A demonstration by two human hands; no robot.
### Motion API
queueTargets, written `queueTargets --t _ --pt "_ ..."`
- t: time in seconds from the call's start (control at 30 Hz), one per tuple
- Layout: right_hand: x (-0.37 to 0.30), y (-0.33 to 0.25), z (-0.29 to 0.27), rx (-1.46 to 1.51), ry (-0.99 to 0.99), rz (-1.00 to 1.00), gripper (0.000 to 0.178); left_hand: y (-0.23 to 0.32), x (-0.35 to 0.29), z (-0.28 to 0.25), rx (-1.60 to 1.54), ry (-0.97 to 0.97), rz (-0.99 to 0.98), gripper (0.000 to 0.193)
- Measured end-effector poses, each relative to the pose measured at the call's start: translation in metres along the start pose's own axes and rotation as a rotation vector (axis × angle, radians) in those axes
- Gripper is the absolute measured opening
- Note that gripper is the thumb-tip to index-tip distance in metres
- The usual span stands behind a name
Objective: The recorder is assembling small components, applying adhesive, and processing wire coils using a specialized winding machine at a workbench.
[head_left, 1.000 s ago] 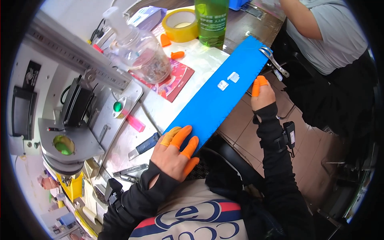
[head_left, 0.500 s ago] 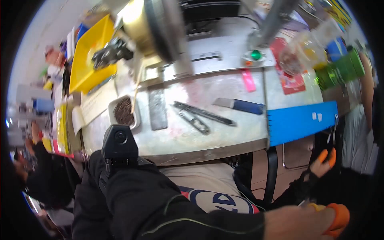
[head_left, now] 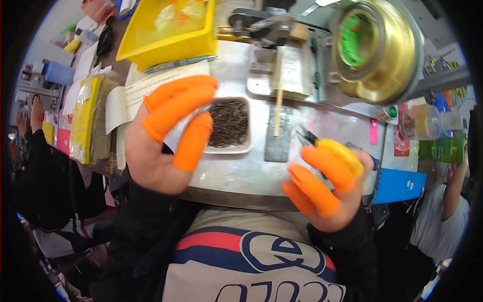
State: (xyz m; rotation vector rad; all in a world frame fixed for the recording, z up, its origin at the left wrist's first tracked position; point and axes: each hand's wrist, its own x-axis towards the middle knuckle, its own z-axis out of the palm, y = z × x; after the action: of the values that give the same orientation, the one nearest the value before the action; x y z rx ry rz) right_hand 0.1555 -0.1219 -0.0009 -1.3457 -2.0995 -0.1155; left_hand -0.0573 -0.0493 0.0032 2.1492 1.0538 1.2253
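Note:
Both my hands are raised over the workbench with orange finger covers on. My left hand (head_left: 166, 131) is at the left rim of a white tray (head_left: 248, 126) of small dark pieces (head_left: 227, 123). Its fingers and thumb are bent but apart; whether they touch the rim, I cannot tell. To the right, my right hand (head_left: 332, 186) has its fingers loosely bent with a gap between them, one cover being yellow. Just beyond its fingertips shows the tip of a black slim tool (head_left: 308, 135), the rest hidden behind the hand. Between the hands lies a grey flat bar (head_left: 274, 149).
A thin wooden stick (head_left: 278, 110) reaches over the bar from a metal fixture (head_left: 294, 70). A yellow bin (head_left: 166, 48) stands at the back left, a brass-coloured round housing (head_left: 392, 50) at the back right. Rightward are a pink piece (head_left: 374, 132), a blue board (head_left: 397, 186) and a green bottle (head_left: 445, 150).
The view has swung to the right in the picture's contents. My hands, earlier low at the right with my left arm across my body, are now apart above the bench.

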Motion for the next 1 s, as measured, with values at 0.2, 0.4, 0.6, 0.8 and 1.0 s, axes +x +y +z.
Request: queueTargets --t 0.2,0.4,0.6,0.8,1.0 --pt "0.051 -0.014 0.059 0.046 -0.167 -0.093 0.034 -0.044 -0.004 -0.011 0.095 0.055 -0.054 0.026" --pt "0.060 -0.014 0.083 -0.110 -0.234 -0.100 0.017 -0.049 -0.012 0.004 0.020 -0.011 -0.048 0.025" --pt "0.060 -0.007 0.070 0.024 -0.231 0.007 0.020 -0.046 -0.017 0.001 -0.015 -0.155 -0.133 0.027" --pt "0.056 0.003 0.067 0.436 -0.191 0.186 0.022 -0.044 -0.013 0.001 -0.027 -0.209 -0.094 0.025" --pt "0.056 0.003 0.067 0.549 -0.155 0.209 0.021 -0.041 -0.010 0.004 -0.090 -0.207 -0.037 0.023"
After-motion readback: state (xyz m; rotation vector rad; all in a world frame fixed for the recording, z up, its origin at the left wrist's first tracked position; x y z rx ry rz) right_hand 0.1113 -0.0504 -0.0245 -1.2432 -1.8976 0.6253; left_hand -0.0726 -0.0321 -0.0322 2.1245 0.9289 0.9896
